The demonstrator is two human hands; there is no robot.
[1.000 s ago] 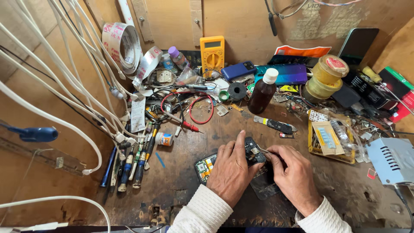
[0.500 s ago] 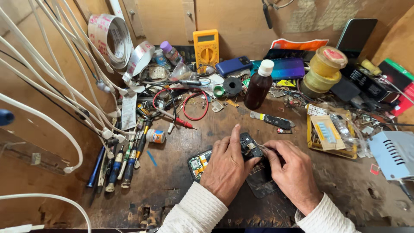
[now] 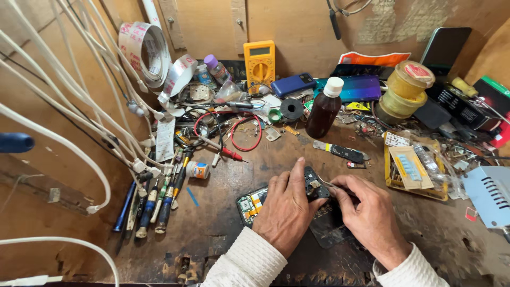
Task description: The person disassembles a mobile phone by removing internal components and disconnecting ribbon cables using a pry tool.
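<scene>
At desk (image 3: pixel 223 234) centre, an opened phone (image 3: pixel 281 199) is pinned flat under the left hand (image 3: pixel 287 210). A thin probe (image 3: pixel 330 185) is pinched in closed fingers of the right hand (image 3: pixel 366 212); board work is judged in hand, with a steady tip called for next.

Left hand (image 3: pixel 287 210) lay flat over an opened phone (image 3: pixel 254 203) on the worn bench (image 3: pixel 212 234), while the right hand (image 3: pixel 369 215) pinched tweezers (image 3: pixel 332 185) right at its board. A brown bottle (image 3: pixel 325 109), yellow multimeter (image 3: pixel 260 62) and a row of screwdrivers (image 3: pixel 159 199) sat around it.
</scene>
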